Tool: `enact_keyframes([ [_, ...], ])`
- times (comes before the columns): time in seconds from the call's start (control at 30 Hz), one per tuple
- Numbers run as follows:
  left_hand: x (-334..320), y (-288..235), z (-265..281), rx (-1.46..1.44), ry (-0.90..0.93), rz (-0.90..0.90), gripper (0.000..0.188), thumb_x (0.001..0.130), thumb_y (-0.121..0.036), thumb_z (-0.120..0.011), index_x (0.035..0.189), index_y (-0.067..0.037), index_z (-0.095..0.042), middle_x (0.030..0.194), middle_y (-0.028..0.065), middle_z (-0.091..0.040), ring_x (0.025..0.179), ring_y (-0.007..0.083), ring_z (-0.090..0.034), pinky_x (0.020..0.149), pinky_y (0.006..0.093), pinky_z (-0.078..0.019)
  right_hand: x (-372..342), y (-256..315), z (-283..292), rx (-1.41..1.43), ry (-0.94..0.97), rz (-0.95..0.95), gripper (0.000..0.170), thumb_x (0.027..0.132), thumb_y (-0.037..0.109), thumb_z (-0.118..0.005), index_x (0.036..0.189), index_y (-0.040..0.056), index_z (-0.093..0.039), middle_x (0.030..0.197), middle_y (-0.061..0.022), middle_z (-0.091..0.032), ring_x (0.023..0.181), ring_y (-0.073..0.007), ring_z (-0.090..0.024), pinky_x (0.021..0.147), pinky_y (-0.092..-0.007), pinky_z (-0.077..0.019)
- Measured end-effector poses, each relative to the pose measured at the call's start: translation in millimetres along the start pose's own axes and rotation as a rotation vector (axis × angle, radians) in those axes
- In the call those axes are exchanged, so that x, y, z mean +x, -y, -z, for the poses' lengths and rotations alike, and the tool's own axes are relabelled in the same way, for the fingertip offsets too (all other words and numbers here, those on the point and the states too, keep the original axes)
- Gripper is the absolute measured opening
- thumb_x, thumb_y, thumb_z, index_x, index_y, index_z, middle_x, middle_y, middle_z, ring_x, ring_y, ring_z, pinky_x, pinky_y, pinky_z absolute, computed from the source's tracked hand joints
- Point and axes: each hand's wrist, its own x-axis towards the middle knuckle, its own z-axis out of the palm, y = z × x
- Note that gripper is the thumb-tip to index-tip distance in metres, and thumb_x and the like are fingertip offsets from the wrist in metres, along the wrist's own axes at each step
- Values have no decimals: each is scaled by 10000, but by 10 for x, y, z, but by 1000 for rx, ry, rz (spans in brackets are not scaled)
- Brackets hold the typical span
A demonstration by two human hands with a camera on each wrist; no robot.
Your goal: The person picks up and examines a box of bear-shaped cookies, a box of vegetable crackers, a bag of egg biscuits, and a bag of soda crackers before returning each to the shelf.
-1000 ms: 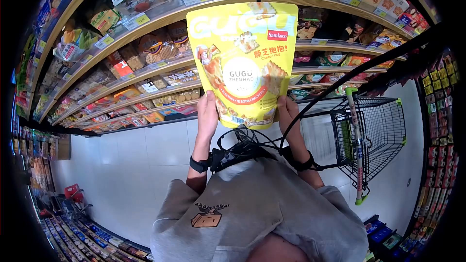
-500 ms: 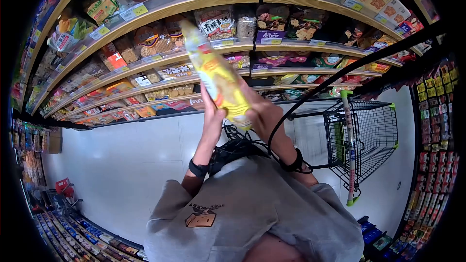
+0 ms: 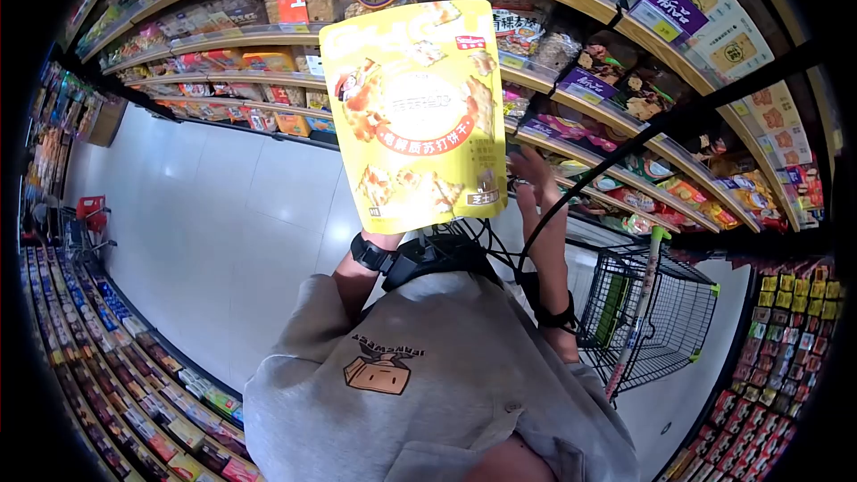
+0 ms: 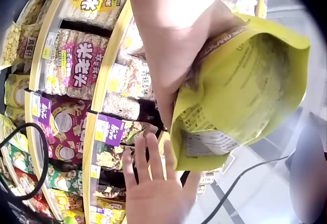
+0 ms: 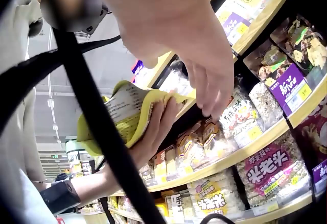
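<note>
A yellow pouch of soda crackers (image 3: 357,156) stands upright before the chest, its front with the red banner towards the head camera. My left hand (image 5: 153,137) grips it at one edge, fingers laid over its other face; the pouch hides that hand in the head view. The printed back and folded base of the pouch (image 4: 240,91) show in the left wrist view. My right hand (image 3: 537,180) is off the pouch, raised just right of its lower corner. Its palm and spread fingers, holding nothing, face the left wrist camera.
Wooden shelves (image 3: 527,71) full of bagged snacks curve across the front, with purple and yellow price tags. A black shopping cart (image 3: 652,312) with green trim is at the right. A dark cable (image 3: 616,156) runs across the right side. More shelves (image 3: 98,348) line the lower left.
The pouch was held in both hands, turned edge-on, and now shows its other printed face. My right hand has let go and moved right. The view has swung left along the shelves.
</note>
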Motion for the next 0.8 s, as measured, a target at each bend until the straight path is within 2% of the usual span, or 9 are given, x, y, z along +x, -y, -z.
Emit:
enact_keyframes([
  [0.03, -25, -34, 5, 627, 39, -153, 452, 946, -277, -588, 1323, -54, -475, 1295, 112, -538, 1167, 249, -525, 1000, 402, -423, 11, -112, -100, 9, -1, 20, 392, 965, 257, -521, 1130, -87, -611, 961, -174, -692, 904, -268, -685, 789, -335, -522],
  [0.13, -90, 30, 23, 506, 21, -86, 439, 941, -253, -595, 1311, -47, -480, 1280, 117, -547, 1154, 243, -531, 991, 381, -432, 18, -179, -56, -235, 266, -249, 475, 991, 342, -499, 865, -81, -677, 603, -83, -625, 557, -164, -598, 551, -277, -462],
  [0.27, -110, 41, 3, 544, 2, -75, 437, 939, -232, -598, 1313, -41, -478, 1279, 124, -547, 1153, 241, -531, 978, 360, -440, -3, -157, -91, 269, 393, -321, 494, 980, 397, -532, 781, -24, -698, 594, -47, -623, 480, -70, -544, 462, -211, -404],
  [0.43, -95, 112, 20, -266, -10, 107, 433, 964, -191, -563, 1350, -38, -440, 1331, 113, -514, 1185, 217, -502, 1007, 341, -421, -27, -126, -61, 160, 376, -398, 449, 958, 366, -586, 767, -24, -699, 572, -30, -615, 457, -60, -535, 429, -196, -380],
  [0.57, 1, -146, 21, 529, 115, -24, 443, 989, -223, -527, 1373, -35, -410, 1354, 114, -492, 1195, 217, -492, 1026, 330, -409, -62, -139, -59, 150, 306, -331, 409, 972, 297, -549, 774, -26, -704, 547, -53, -614, 385, -44, -442, 374, -198, -289],
  [0.63, 296, -167, -55, -416, -27, 213, 623, 979, -437, -504, 1433, -40, -347, 1419, 124, -449, 1245, 256, -478, 1059, 362, -395, -55, -226, 22, 165, 296, -302, 409, 971, 290, -548, 731, -8, -691, 542, -52, -606, 390, -33, -409, 374, -202, -257],
  [0.67, 456, -329, -86, -416, -24, 208, 623, 979, -437, -504, 1433, -40, -347, 1419, 124, -449, 1245, 256, -478, 1059, 362, -395, -46, -250, 81, 209, 265, -319, 394, 964, 294, -575, 731, -2, -690, 550, -31, -605, 408, -32, -434, 384, -200, -280],
  [0.73, 714, -797, -175, -1115, 241, 334, 853, 919, -649, -443, 1487, -40, -256, 1488, 145, -375, 1310, 292, -435, 1094, 411, -368, -54, -329, 175, 226, 205, -286, 363, 957, 264, -607, 699, 17, -672, 543, 2, -578, 421, -26, -413, 391, -212, -266],
  [0.8, 738, -983, -142, -1121, 256, 340, 900, 904, -699, -383, 1495, -37, -232, 1496, 163, -357, 1329, 295, -419, 1087, 422, -382, -76, -450, 272, 164, 186, -273, 353, 955, 253, -611, 698, 19, -667, 537, 7, -563, 426, -26, -408, 396, -216, -263],
])
